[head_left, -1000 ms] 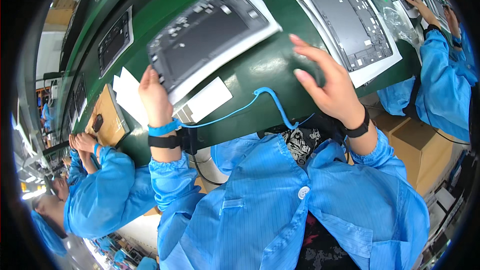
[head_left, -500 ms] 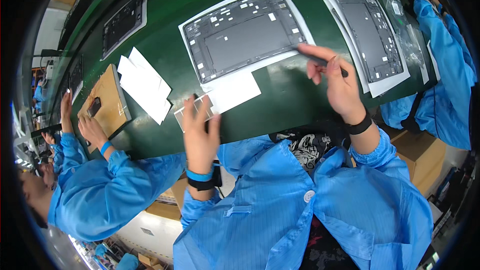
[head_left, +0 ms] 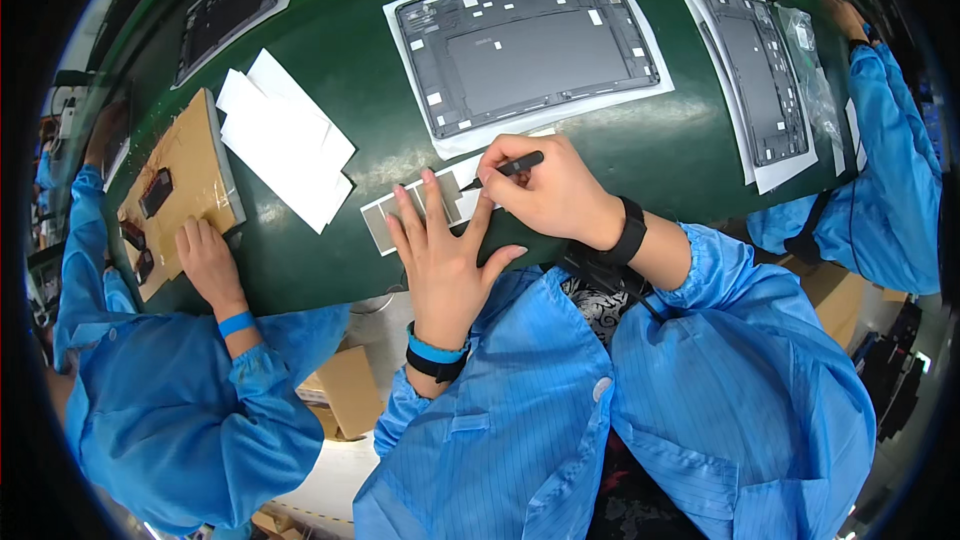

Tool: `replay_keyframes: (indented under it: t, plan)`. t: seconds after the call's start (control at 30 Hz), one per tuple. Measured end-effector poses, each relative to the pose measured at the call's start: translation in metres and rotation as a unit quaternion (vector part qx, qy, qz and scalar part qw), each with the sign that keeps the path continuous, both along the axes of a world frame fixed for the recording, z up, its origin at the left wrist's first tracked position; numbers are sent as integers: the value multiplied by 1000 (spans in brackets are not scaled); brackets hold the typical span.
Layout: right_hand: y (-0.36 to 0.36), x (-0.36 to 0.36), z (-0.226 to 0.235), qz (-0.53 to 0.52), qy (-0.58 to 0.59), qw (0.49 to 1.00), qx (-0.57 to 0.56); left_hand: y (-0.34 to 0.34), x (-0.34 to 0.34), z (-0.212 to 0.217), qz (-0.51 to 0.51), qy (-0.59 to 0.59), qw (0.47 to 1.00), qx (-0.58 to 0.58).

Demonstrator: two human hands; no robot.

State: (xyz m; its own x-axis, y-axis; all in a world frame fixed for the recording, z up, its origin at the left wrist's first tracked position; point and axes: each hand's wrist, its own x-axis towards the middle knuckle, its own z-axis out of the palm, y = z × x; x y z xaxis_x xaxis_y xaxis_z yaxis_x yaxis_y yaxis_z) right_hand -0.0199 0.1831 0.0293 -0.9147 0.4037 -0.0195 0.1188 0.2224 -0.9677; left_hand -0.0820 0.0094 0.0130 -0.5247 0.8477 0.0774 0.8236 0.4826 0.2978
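Observation:
My left hand (head_left: 440, 260) lies flat with fingers spread over a white backing sheet (head_left: 376, 238) that carries grey rectangular pads (head_left: 447, 202). My right hand (head_left: 552, 190) is closed around slim black tweezers (head_left: 520, 162). Their thin tip points down at the sheet, beside my left fingertips. Whether the tip grips a pad is too small to tell. Just beyond my hands, a dark tablet housing (head_left: 540, 55) dotted with small white patches rests on white paper (head_left: 660, 85). My right hand covers part of the backing sheet.
White sheets (head_left: 285, 135) lie to the left on the green table (head_left: 330, 30). Further left, a co-worker's hand (head_left: 210, 265) rests by a brown board (head_left: 185, 160). Another housing (head_left: 760, 80) sits on paper at right, near clear plastic bags (head_left: 805, 40) and another person's blue sleeve (head_left: 885, 150).
My right hand has come down and left from the housing's edge to the backing sheet, bringing the tweezers. My left hand has settled onto the sheet with its fingers spread.

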Motion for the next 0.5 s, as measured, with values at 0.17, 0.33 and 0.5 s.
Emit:
replay_keyframes:
  t: [0.17, 0.33, 0.5]
  plan:
    - [-12, 0, -7, -47, -19, 986, -158, 2, -2, 1, 7, -10, 1000, -4]
    - [3, 0, 8, -112, 51, 961, -249, 3, -3, 2, 20, -21, 999, 16]
    - [54, -29, 9, -119, 72, 971, -196, 23, -18, 21, 73, -17, 994, 82]
